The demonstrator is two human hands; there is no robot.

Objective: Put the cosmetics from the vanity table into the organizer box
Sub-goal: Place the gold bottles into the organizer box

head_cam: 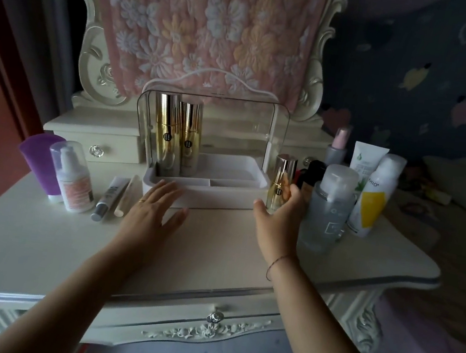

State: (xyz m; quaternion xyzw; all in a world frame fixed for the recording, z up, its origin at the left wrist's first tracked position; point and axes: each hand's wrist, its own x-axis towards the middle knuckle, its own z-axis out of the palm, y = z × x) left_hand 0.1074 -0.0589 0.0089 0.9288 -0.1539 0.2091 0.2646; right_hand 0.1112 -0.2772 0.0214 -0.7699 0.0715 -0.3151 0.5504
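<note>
A white organizer box (231, 198) with a clear raised lid stands at the table's middle back. Two tall gold bottles (176, 135) stand upright in its left end. A small gold bottle (280, 180) stands on the table just right of the box. My right hand (282, 213) is open around its lower part, fingers apart, and whether it touches the bottle I cannot tell. My left hand (155, 207) lies flat and open on the table at the box's front left corner.
Left of the box stand a purple tube (43, 163), a pump bottle with a clear cap (71, 176) and two lying tubes (115, 197). On the right are a clear bottle (327, 207), a white and yellow spray can (374, 196), a green tube and a pink-capped bottle.
</note>
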